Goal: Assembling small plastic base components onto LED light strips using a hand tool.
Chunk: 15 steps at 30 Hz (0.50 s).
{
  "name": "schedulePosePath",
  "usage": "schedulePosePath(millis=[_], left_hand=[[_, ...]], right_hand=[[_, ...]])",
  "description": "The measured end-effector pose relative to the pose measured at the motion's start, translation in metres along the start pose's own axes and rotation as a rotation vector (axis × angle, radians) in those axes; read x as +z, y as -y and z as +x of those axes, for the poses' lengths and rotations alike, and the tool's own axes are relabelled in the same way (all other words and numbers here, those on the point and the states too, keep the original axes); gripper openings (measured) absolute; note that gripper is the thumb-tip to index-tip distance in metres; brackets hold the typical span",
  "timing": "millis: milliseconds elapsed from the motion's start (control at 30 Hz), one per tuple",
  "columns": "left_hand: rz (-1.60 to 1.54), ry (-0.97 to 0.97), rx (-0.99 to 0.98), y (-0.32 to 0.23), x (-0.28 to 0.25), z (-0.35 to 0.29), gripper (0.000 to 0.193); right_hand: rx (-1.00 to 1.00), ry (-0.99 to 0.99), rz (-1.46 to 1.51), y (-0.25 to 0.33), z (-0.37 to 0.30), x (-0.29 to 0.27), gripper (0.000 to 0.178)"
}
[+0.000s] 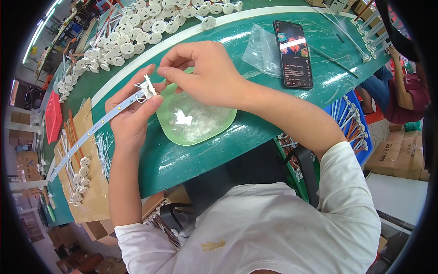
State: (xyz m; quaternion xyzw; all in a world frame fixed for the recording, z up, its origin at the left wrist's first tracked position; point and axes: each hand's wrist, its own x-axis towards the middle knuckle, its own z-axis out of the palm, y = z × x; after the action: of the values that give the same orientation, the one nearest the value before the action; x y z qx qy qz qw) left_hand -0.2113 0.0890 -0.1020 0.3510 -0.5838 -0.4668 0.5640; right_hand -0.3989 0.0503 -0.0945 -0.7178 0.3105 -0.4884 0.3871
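My left hand point(127, 114) grips an LED strip point(89, 133) near its upper end, which carries a white plastic end piece point(148, 86) with short white wires. The strip slants down to the left past my wrist. Just right of that end piece, my right hand point(207, 71) is closed in a pinch; what its fingertips hold, if anything, is too small to make out. Below my right hand sits a light green dish point(175, 140) with small clear pieces point(200, 123) in it, partly covered by the hand.
Many white round-ended parts point(132, 34) are heaped along the far left. A phone point(294, 55) lies beside a clear plastic bag point(262, 50). Cardboard point(93, 182) with wires and parts is at left. A blue crate point(372, 141) stands at right, near another person point(406, 96).
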Motion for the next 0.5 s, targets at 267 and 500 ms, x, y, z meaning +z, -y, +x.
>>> schedulePosePath(millis=[267, 500], left_hand=[[-0.167, 0.052, -0.072, -0.007, 0.001, 0.001, 0.058], [-0.379, -0.028, -0.105, 0.003, 0.002, -0.002, 0.054]], right_hand=[[-0.237, -0.084, -0.109, 0.0, 0.001, -0.001, 0.008], [-0.62, -0.152, -0.276, 0.009, -0.004, 0.0, 0.01]])
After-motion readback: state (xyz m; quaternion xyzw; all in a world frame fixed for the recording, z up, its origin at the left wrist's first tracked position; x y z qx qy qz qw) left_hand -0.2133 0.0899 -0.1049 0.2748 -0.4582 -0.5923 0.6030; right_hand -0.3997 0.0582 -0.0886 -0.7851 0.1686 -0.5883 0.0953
